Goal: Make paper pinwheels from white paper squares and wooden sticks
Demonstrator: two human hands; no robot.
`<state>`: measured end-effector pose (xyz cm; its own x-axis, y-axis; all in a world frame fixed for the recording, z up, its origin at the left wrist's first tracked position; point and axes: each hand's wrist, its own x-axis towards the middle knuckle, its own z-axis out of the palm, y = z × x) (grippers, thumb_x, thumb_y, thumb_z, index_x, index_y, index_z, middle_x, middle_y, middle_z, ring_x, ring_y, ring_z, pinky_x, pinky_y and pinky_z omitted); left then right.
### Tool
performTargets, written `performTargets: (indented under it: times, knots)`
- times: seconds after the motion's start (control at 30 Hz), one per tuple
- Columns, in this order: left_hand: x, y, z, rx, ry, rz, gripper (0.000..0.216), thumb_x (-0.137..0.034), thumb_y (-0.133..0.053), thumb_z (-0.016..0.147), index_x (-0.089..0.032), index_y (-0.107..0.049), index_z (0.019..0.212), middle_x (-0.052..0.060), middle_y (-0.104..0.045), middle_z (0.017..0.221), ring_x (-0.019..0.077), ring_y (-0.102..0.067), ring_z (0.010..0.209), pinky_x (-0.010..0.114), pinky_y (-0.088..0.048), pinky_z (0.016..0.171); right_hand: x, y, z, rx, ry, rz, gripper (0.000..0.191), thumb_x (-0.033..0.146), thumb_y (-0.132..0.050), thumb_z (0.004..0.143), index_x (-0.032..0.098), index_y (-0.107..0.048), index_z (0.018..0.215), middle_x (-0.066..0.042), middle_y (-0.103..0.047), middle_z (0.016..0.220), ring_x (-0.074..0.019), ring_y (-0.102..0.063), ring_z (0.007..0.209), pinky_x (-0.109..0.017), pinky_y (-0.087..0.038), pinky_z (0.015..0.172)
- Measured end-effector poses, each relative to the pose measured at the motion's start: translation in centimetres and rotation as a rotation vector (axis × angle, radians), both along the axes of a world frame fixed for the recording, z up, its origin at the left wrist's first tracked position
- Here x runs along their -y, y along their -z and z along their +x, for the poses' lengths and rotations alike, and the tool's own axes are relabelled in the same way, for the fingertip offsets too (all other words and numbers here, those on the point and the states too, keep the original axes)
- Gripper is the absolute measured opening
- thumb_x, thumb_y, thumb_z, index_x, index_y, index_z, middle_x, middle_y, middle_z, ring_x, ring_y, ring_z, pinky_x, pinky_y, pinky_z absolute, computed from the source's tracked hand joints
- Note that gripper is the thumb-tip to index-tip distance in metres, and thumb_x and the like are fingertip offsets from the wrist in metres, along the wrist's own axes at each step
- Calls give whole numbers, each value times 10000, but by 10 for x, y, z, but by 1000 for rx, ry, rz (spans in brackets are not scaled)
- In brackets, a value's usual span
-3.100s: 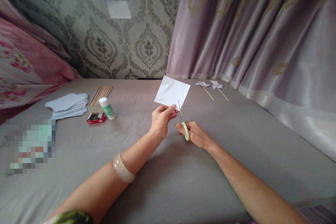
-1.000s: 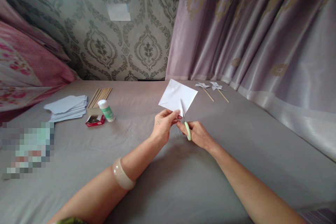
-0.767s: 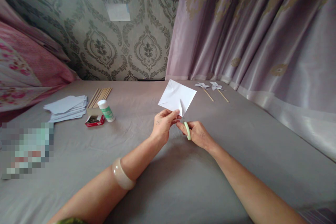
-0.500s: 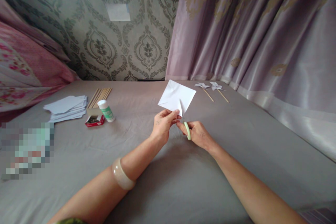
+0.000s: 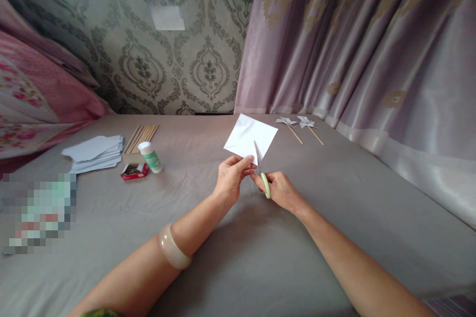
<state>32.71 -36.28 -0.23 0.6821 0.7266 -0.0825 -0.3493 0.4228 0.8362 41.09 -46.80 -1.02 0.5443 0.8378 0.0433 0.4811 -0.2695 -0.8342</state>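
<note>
A white square of paper is pinched at its near corner by my left hand, thumb on top. Slits or creases run inward from some of its corners. My right hand grips a pair of scissors by the light green handle. One blade lies over the paper near its lower right corner, pointing inward; the other is hidden behind the sheet. Both hands are close together above the grey cloth.
On the left are stacked white papers, several wooden sticks, a small red box of dark bits and a green-and-white bottle. Two paper pinwheels on sticks lie at the back right, by the curtain.
Almost nothing differs. Both hands, the paper and the scissors keep nearly the same place, with the blade still across the sheet.
</note>
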Motion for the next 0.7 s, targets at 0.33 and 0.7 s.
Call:
performTargets:
  times: [0.33, 0.7]
  knots:
    - [-1, 0, 1, 29, 16, -33, 246, -235, -788, 579, -124, -569, 585, 13, -592, 563, 94, -588, 561, 196, -424, 532, 0, -1, -1, -23, 2, -4, 511, 623, -542, 726, 177, -427, 504, 42, -306, 492, -88, -304, 509, -248, -233, 477]
    - [-2, 2, 0, 72, 45, -65, 270, -244, -800, 574, -126, -558, 585, -1, -574, 565, 89, -579, 561, 197, -430, 543, 2, -2, 0, -146, -55, 6, 528, 650, -538, 730, 172, -462, 521, 38, -388, 490, -87, -339, 497, -246, -258, 488]
